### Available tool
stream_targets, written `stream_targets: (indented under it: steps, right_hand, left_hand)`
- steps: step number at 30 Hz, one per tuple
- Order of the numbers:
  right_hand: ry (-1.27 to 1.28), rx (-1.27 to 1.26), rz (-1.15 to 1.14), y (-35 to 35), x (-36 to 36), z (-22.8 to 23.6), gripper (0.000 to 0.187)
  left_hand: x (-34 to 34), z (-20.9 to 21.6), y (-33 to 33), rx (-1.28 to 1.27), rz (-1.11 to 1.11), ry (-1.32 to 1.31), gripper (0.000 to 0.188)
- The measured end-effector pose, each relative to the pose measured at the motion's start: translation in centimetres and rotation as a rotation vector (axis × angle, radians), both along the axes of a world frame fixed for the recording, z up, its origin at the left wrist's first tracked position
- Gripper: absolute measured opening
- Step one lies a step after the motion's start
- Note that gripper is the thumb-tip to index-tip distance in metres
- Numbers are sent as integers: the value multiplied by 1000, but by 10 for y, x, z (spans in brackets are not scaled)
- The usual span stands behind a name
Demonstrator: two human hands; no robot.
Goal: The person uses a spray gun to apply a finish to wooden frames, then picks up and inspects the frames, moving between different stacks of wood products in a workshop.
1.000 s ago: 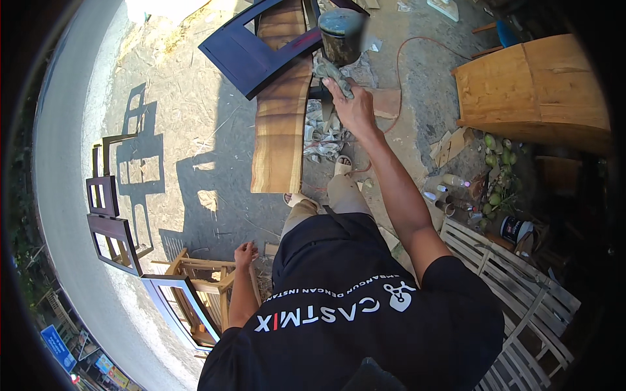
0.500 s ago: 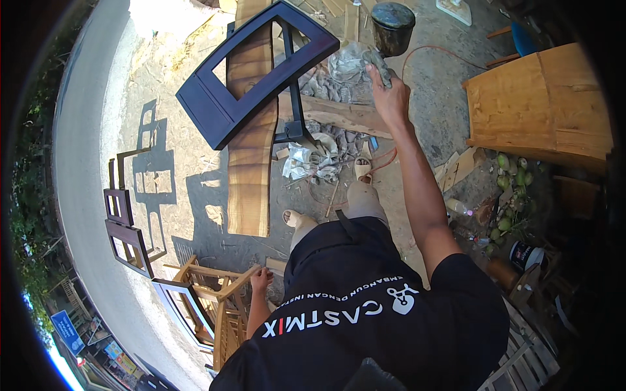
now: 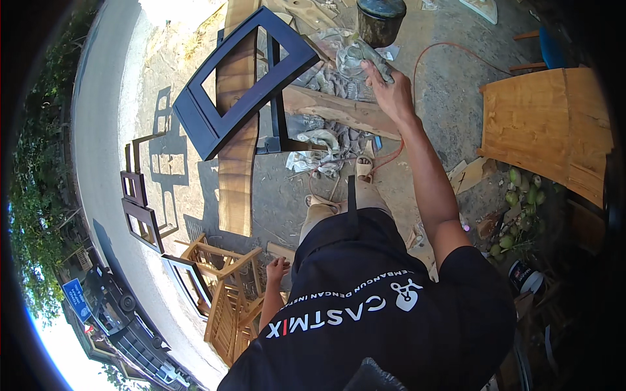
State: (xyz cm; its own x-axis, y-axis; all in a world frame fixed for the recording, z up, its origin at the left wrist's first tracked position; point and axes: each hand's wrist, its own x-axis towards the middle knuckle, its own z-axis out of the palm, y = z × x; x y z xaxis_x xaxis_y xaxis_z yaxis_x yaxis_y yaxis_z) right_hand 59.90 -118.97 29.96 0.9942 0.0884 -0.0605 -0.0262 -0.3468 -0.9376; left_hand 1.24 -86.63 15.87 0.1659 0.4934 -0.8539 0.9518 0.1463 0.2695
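Observation:
In my right hand (image 3: pixel 392 94) is a crumpled grey-green rag (image 3: pixel 370 60), pinched between thumb and fingers with the arm stretched forward. It is apart from the dark-painted wooden frame (image 3: pixel 207 124), which rests tilted across a long brown plank (image 3: pixel 236 202) ahead and to the left. My left hand (image 3: pixel 278 269) hangs low by my side, its fingers curled with nothing visible in them. Beside it stands an unpainted wooden chair-like frame (image 3: pixel 231 268); the hand seems apart from it.
A dark lidded bucket (image 3: pixel 380 26) stands ahead, near crumpled plastic sheeting (image 3: pixel 326 140) and a wooden beam (image 3: pixel 339 111). An orange hose (image 3: pixel 417 62) crosses the ground. Right are a wooden cabinet (image 3: pixel 528 130) and green coconuts (image 3: pixel 521 195). Dark frames (image 3: pixel 141 225) line the road, where a dark vehicle (image 3: pixel 124 313) shows.
My view has shifted, and the dark frame and plank sit farther left. My left foot has moved forward, close to the right. The rag stays in my right hand; a vehicle now shows on the road.

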Motion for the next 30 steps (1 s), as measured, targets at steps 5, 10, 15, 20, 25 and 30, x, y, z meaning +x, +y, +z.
stream_targets:
  steps: [5,10,15,20,25,30]
  right_hand:
    - [192,100,29,-27,14,-45,56]
    - [265,-6,11,-41,-6,-48,52]
    - [-26,50,-72,-30,-32,-63,47]
    - [-27,1,56,3,-58,-49,24]
    - [-131,-12,154,48,-101,-35,26]
    - [-99,-42,284,116,-159,-15,33]
  left_hand:
    - [17,13,1,4,23,10,36]
    - [15,21,-3,10,11,41,34]
    - [38,19,9,9,-54,55,35]
    - [36,0,25,13,-42,-45,37]
    - [5,-15,27,-16,18,-67,40]
    - [-53,-37,39,-34,87,-86,41]
